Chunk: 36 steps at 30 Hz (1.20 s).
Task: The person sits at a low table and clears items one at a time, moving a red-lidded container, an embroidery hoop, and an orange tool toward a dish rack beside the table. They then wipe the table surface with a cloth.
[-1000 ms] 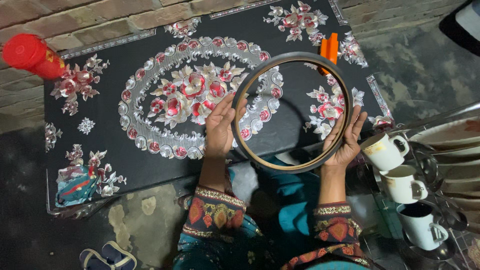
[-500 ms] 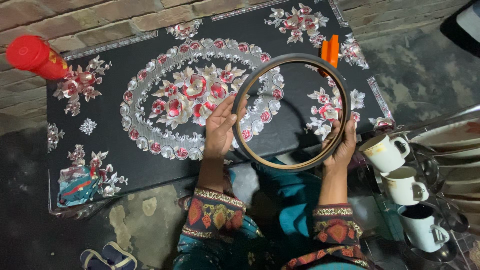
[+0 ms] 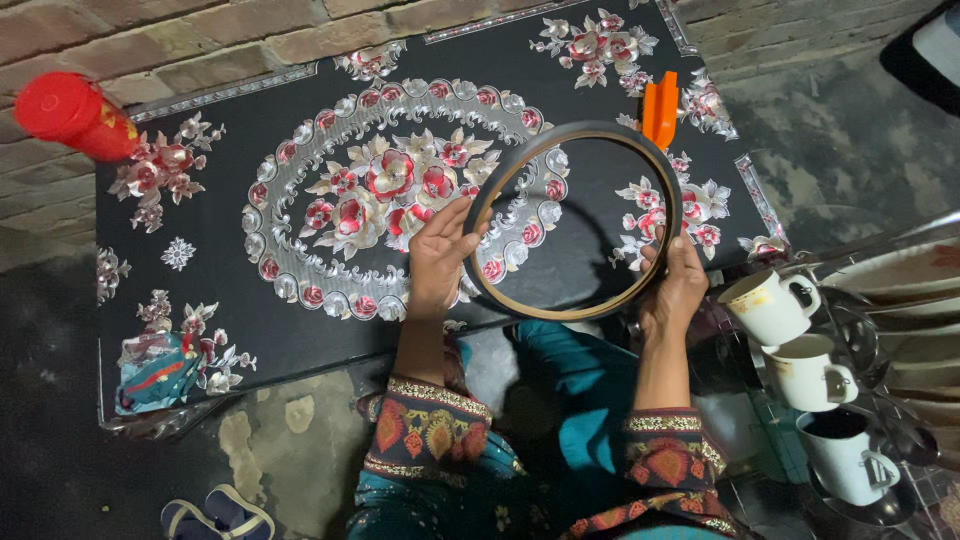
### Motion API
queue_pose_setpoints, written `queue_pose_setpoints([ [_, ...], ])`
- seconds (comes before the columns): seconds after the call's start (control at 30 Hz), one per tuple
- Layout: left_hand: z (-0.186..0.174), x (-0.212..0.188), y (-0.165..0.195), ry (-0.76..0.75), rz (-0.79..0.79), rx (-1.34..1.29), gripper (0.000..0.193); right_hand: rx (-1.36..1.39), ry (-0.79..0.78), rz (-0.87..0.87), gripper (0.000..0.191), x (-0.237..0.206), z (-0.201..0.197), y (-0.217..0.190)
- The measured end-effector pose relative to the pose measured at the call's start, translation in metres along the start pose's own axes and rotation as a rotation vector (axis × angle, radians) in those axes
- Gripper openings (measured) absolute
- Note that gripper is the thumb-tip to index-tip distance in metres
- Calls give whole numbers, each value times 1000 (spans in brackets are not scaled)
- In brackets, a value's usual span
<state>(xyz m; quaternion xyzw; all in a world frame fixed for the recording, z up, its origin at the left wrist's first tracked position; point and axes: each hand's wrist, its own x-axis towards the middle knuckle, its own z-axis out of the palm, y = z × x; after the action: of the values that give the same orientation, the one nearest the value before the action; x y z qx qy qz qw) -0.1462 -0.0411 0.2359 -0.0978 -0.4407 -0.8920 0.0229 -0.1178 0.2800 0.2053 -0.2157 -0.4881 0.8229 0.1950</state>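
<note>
While both hands are engaged, the round embroidery hoop (image 3: 577, 220) is held flat above the near right part of the black embroidered cloth (image 3: 250, 330), its dark outer ring and tan inner edge both visible. The left hand (image 3: 438, 262) has its grip closed on the hoop's left rim, thumb and fingers pinching it. The right hand (image 3: 678, 285) has its grip closed on the lower right rim, fingers curled over the edge. Black fabric with silver and red flowers shows through the ring.

The cloth is spread over a low bench and carries a large oval floral medallion (image 3: 390, 195) just left of the hoop. Orange scissor handles (image 3: 660, 108) lie on the cloth, touching or just beyond the hoop's upper right edge; which cannot be told. A red plastic container (image 3: 72, 115) stands at the far left corner against the brick wall (image 3: 200, 30). A teal and red bundle (image 3: 160, 370) sits near the left front corner.

To the right, three white mugs (image 3: 800, 370) hang on a metal rack (image 3: 900, 330). A sandal (image 3: 215, 515) lies on the floor below.
</note>
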Motion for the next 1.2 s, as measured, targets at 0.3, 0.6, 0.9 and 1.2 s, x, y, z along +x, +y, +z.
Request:
queue_pose_setpoints([
  [0.3,-2,0,1,-27,-57,135,52,51,30,-32,40,1,0,4],
  [0.6,-5,-4,-6,-27,-5,188,40,173,36,-40,38,9,-13,20],
  [0.9,-9,2,-18,-90,303,562,28,588,-81,142,51,5,0,9],
  [1.2,-8,6,-15,12,112,-89,24,733,-384,94,76,-7,10,-13],
])
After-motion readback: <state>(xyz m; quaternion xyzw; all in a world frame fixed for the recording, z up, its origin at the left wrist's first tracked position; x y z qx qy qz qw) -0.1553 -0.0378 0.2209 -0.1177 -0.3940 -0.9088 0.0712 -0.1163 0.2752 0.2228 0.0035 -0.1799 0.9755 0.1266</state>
